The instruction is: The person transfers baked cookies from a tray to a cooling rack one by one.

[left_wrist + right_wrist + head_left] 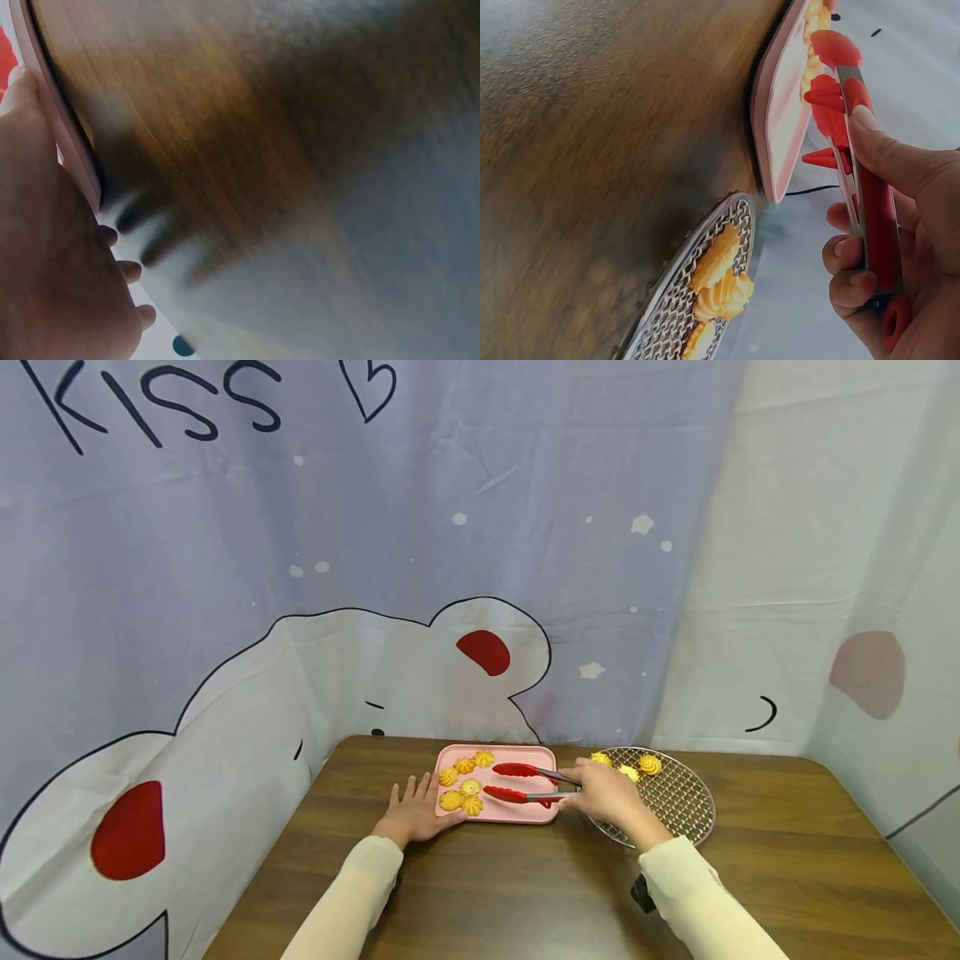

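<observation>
My right hand [606, 789] grips a pair of red-tipped tongs [874, 217], thumb on one arm and fingers curled round the other. In the head view the tongs' red tips are spread apart over the pink tray [517, 814], with nothing between them. Several yellow cookies [465, 766] lie in the left half of this tray. My left hand [414, 812] rests at the tray's left edge, fingers spread, the thumb along the near rim. The left wrist view shows the left hand [60, 247] touching the tray's side.
Right of the tray, partly behind my right hand, lies a round wire rack [678, 802] bearing a few cookies [650, 765]. Both stand near the far edge of the wooden table [525, 893]. A printed curtain [600, 568] hangs just behind it.
</observation>
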A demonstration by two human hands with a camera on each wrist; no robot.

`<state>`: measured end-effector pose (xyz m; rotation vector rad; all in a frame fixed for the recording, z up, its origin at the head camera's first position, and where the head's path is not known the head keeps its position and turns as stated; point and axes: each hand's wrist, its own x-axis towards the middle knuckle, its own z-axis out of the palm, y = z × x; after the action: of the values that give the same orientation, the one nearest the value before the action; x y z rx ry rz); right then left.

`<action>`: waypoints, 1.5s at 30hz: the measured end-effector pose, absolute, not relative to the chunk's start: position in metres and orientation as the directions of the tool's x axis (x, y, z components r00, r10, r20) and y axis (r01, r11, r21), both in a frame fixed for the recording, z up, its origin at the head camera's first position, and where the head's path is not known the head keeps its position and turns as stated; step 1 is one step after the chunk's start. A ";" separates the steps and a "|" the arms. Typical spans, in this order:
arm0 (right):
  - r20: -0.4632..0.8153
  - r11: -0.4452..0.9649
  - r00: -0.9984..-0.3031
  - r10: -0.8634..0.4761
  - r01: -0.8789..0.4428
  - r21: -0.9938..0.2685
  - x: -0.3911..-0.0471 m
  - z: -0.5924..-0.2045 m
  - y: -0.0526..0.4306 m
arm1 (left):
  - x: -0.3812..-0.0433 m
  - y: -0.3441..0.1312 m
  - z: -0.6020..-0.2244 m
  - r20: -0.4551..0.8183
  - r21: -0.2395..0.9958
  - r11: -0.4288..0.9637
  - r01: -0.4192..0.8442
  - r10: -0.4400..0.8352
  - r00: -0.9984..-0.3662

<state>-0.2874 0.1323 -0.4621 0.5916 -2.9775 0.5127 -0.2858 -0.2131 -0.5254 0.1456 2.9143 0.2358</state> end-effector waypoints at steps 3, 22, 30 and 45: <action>0.122 0.868 -0.921 -0.369 -0.389 -0.309 -0.291 -0.463 0.128 | -0.285 -0.213 -0.525 -0.204 0.174 0.981 0.080 0.116 -0.972; 0.075 0.876 -0.925 -0.372 -0.377 -0.300 -0.306 -0.461 0.109 | -0.289 -0.213 -0.529 -0.208 0.153 0.985 0.076 0.107 -0.972; 0.049 0.880 -0.930 -0.366 -0.362 -0.308 -0.310 -0.459 0.105 | -0.287 -0.213 -0.528 -0.195 0.152 0.985 0.078 0.107 -0.975; 0.055 0.882 -0.923 -0.380 -0.379 -0.281 -0.314 -0.454 0.095 | -0.286 -0.213 -0.525 -0.203 0.155 0.985 0.072 0.104 -0.974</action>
<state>-0.3144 0.0953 -0.4540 0.6152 -3.0488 0.4546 -0.2864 -0.2135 -0.5248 0.1309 2.9189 0.2166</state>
